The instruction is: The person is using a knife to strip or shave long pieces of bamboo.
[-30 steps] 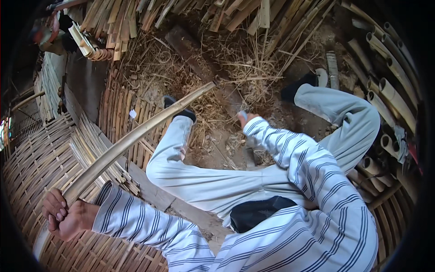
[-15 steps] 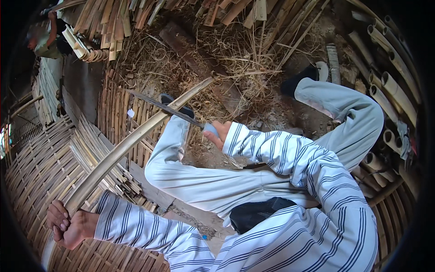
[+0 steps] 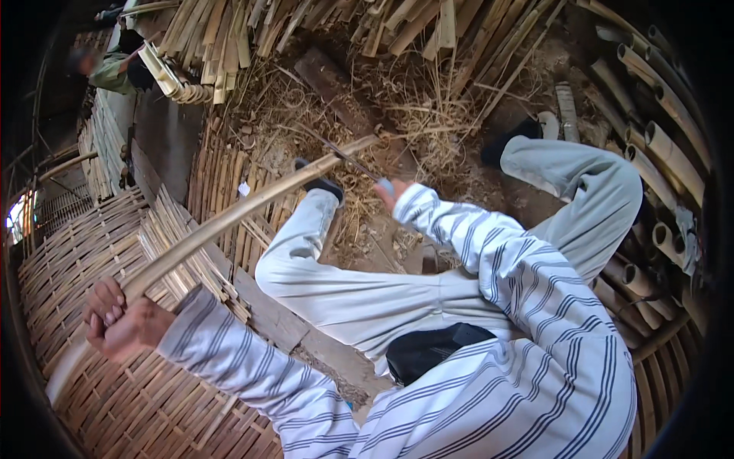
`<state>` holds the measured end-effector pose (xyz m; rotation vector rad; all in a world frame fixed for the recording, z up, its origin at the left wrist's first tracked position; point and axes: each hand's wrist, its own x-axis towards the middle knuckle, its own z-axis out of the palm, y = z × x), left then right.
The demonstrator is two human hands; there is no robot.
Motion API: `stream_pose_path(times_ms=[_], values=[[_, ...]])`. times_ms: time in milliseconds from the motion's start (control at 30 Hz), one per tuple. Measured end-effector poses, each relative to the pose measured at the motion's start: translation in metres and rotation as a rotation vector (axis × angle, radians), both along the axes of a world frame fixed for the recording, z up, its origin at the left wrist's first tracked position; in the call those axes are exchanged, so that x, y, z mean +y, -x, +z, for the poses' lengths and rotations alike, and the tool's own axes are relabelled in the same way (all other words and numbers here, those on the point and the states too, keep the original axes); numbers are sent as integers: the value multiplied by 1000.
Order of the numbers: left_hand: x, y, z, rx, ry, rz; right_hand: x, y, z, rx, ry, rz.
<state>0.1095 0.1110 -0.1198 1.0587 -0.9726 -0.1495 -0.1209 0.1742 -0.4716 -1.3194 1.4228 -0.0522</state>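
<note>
My left hand (image 3: pixel 126 317) is wrapped round a long split bamboo strip (image 3: pixel 229 218) at the lower left. The strip slants up and away to the right, its far end above the littered ground. My right hand (image 3: pixel 394 191) is closed on the pale handle of a long-bladed knife (image 3: pixel 348 158). Its dark blade crosses the strip close to the strip's far end and appears to touch it. Below the strip stretches my left leg in pale trousers (image 3: pixel 298 237), the foot in a dark shoe beside it.
Woven bamboo matting (image 3: pixel 84 245) spreads at the left, with split slats (image 3: pixel 172 245) on it. Bamboo slats (image 3: pixel 229 46) are heaped at the back. Shavings (image 3: pixel 436 99) cover the ground. Hollow bamboo poles (image 3: pixel 673 161) lie at the right. Another person (image 3: pixel 115 73) is at the far left.
My right hand and the knife have moved up and slightly right, toward the strip's far end. The strip has shifted a little to the right in view. Both hands keep their hold.
</note>
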Motion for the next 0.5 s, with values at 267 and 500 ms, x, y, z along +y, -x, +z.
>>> stream_pose_path(times_ms=[267, 500], values=[[-15, 20, 4, 20, 36, -139, 8, -6, 12, -36, 105, -103], [-18, 7, 6, 64, 28, -189, 20, 13, -80, 188, -138, -145]])
